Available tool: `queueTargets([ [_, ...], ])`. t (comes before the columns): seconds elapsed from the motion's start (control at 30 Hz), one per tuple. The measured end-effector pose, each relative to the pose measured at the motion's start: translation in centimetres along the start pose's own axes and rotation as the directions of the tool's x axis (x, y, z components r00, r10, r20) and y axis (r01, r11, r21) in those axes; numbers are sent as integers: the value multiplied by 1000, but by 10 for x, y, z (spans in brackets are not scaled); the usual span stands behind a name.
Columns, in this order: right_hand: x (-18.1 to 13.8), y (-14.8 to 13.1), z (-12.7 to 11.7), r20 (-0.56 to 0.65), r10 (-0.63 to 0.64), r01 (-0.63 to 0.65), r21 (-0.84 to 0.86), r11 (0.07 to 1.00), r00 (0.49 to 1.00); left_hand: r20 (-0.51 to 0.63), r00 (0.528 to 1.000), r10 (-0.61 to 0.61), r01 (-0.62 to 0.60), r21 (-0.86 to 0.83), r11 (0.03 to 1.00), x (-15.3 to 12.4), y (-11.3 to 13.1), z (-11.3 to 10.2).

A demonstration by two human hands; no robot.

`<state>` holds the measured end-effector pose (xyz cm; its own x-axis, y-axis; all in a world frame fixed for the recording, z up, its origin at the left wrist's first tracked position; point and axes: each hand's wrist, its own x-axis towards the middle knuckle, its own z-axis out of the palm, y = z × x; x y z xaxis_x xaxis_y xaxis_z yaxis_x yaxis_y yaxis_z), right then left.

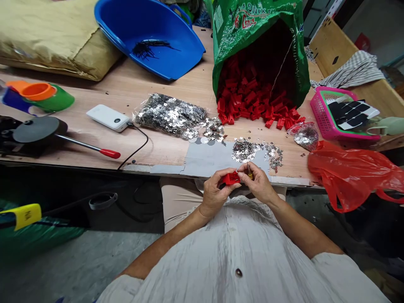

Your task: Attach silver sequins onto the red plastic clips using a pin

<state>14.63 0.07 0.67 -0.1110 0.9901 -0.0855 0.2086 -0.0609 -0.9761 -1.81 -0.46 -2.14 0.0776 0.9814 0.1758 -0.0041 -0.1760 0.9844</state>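
Note:
My left hand is closed around a small red plastic block with an open, hollow side, held just off the table's front edge. The fingertips of my right hand meet the block's right end in a pinch. Out of that hand's fingers shows a small dark tool with a yellow part; its exact kind cannot be made out. Whether a metal piece is also pinched there is too small to tell. Just beyond my hands, a pile of small silvery metal pieces lies on a grey sheet.
A green sack spills red plastic blocks. Nearby are a clear bag of metal pieces, a white power bank, a red-handled lever, a blue scoop, a pink basket and a red bag.

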Motion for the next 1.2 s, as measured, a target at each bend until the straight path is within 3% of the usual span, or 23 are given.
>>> queueTargets([
  [0.27,0,4,2,16,15,-16,57,998,1000,11,1000,3,-3,-20,1000,-1,-1,2],
  [0.4,2,7,1,106,53,-69,155,985,993,47,998,38,-36,-41,999,-1,-3,1],
  [0.53,7,15,-9,97,0,7,-66,998,995,95,995,-40,40,3,999,12,-5,-10],
  [0.7,12,24,-13,71,-130,148,-428,892,989,154,986,-61,31,192,981,39,-18,-31],
  [0.97,19,25,-3,137,-147,200,-592,781,980,328,942,-66,-39,303,952,59,-32,-43],
  [1.2,24,25,-4,199,-160,250,-612,750,967,368,927,-76,-38,292,956,64,-32,-45],
])
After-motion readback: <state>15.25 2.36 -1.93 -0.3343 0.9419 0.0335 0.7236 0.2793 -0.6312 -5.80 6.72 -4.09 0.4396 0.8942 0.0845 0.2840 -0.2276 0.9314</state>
